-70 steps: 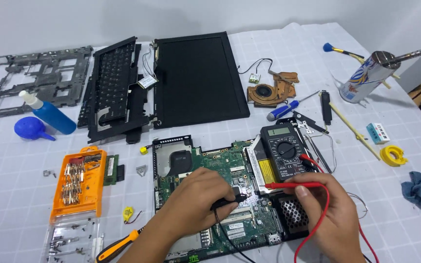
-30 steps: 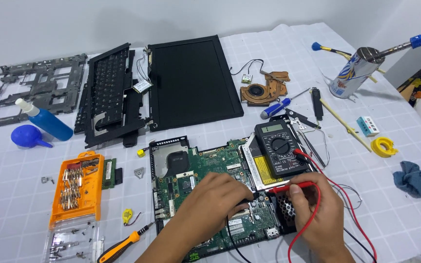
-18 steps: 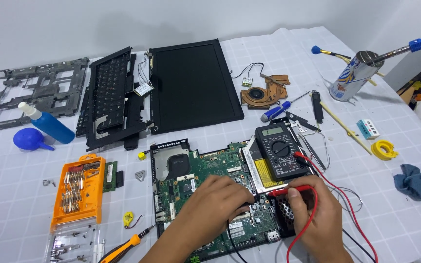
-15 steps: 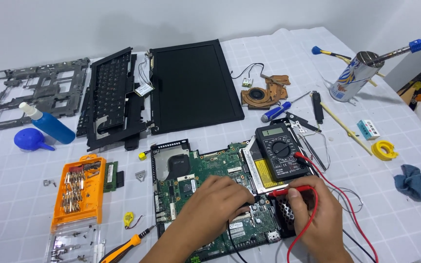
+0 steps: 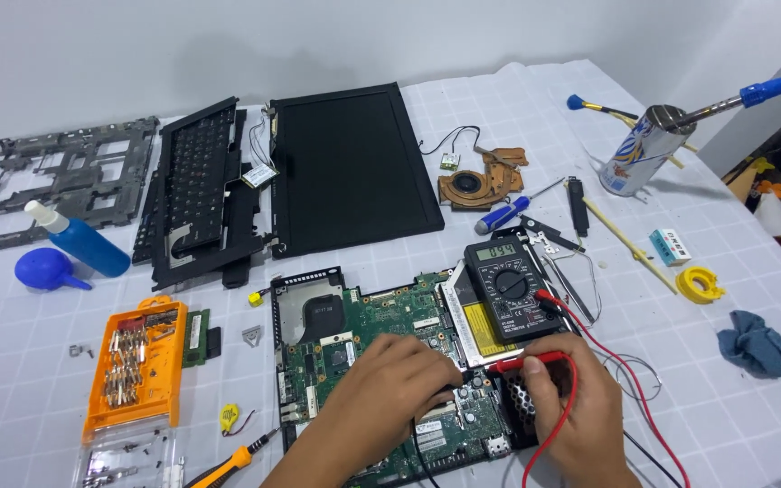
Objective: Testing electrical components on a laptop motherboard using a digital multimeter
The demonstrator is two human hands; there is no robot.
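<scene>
Pinching the red probe, the right hand rests beside the multimeter; left hand fingers curl on the green motherboard, probably holding another; thin, stiff, fragile tips; hold by the handle.

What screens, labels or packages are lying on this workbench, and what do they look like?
Multimeter screen: small grey rectangle atop the black meter, right of the green board.
Laptop display panel: big black rectangle, dark, at the back.
Printed can: tilted, silver with blue and red, far right.
Small box: white and teal, right of the meter.
Yellow label: on the silver drive beside the meter.
</scene>
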